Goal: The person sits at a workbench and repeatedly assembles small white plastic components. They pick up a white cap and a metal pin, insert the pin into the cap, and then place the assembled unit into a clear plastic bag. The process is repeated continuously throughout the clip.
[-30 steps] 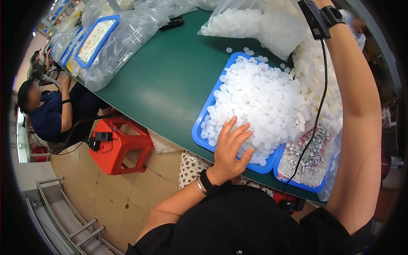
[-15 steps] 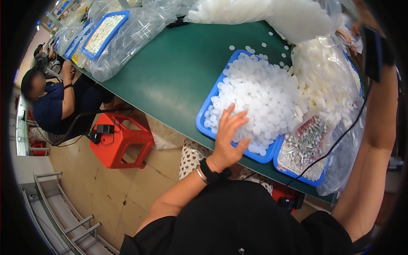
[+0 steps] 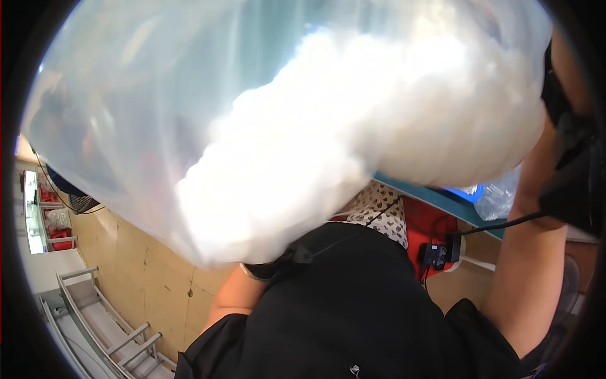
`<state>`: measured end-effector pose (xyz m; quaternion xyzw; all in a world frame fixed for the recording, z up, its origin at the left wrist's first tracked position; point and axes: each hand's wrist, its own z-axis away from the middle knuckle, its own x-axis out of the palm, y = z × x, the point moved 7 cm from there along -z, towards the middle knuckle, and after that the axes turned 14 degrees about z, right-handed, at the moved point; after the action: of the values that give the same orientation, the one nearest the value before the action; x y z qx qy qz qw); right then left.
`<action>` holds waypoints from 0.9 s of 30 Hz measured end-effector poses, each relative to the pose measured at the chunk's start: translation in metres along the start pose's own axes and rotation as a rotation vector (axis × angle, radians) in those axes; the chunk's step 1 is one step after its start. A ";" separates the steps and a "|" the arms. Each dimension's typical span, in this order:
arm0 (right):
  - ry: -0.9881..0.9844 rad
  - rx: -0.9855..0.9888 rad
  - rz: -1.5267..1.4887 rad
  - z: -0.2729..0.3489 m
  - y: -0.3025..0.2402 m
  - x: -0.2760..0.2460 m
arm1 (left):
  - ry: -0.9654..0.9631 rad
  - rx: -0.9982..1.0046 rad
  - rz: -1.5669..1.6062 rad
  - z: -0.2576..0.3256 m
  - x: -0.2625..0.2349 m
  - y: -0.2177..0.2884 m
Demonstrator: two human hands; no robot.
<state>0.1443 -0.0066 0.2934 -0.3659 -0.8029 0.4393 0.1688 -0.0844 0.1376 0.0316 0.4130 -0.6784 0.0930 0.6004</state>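
A large clear plastic bag (image 3: 278, 151), bulging with white contents that are blurred and overexposed, fills most of the upper view close to the camera. My left forearm (image 3: 235, 294) comes up from below, and its wrist goes behind the bag's lower edge. That hand and its fingers are hidden by the bag. On the right, my right forearm (image 3: 530, 271) is raised beside the bag, with a black device (image 3: 574, 177) and cable against it. The fingers of my right hand do not show, so their grip is unclear.
Below the bag shows the green table edge (image 3: 435, 203), with part of a blue tray (image 3: 468, 191) and clear plastic (image 3: 502, 199). A red stool (image 3: 429, 224) carries small black devices (image 3: 435, 255). Metal racks (image 3: 120, 328) stand on the floor at lower left.
The bag from the table's far side now hangs close before me, covering the tray of white discs. My left hand, earlier spread over those discs, is now behind the bag.
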 end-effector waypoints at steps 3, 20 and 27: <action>-0.025 0.056 0.000 0.047 -0.003 0.040 | 0.149 0.050 0.078 0.038 -0.035 0.011; -0.359 0.504 -0.688 0.167 0.099 0.266 | 0.577 -0.337 -0.023 0.074 -0.185 -0.042; -0.344 0.400 -0.550 0.114 0.128 0.294 | 0.339 -0.802 -0.512 0.088 -0.225 -0.090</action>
<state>-0.0653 0.1877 0.1089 -0.0174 -0.7862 0.5805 0.2110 -0.1026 0.1264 -0.2251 0.2819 -0.4308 -0.2596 0.8171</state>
